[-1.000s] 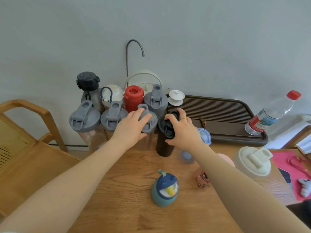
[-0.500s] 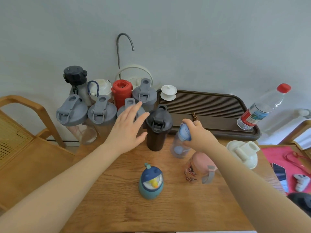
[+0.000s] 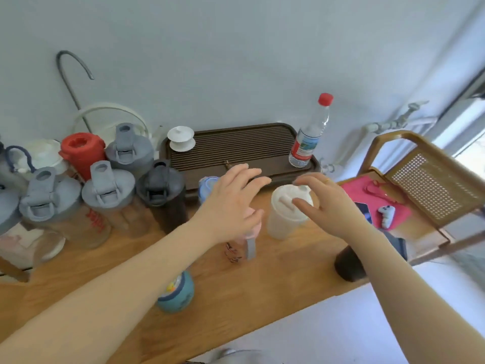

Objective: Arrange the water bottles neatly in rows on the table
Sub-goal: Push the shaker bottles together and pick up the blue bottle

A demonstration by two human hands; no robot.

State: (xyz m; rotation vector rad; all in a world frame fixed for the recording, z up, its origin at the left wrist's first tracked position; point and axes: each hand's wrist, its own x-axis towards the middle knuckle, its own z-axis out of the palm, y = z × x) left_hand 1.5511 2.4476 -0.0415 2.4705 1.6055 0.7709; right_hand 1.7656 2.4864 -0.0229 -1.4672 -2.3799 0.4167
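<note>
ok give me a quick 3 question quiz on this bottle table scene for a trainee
1. True or false: the right hand is over the cream bottle.
2. Which bottle stands on the dark tea tray? A) red-lidded bottle B) clear bottle with a red cap C) black shaker
3. Fill in: the left hand has its fingers ____ and grips nothing.

Key:
1. True.
2. B, the clear bottle with a red cap.
3. Spread.

Pink bottle [image 3: 237, 248] largely behind left hand [image 3: 231, 203]
</note>
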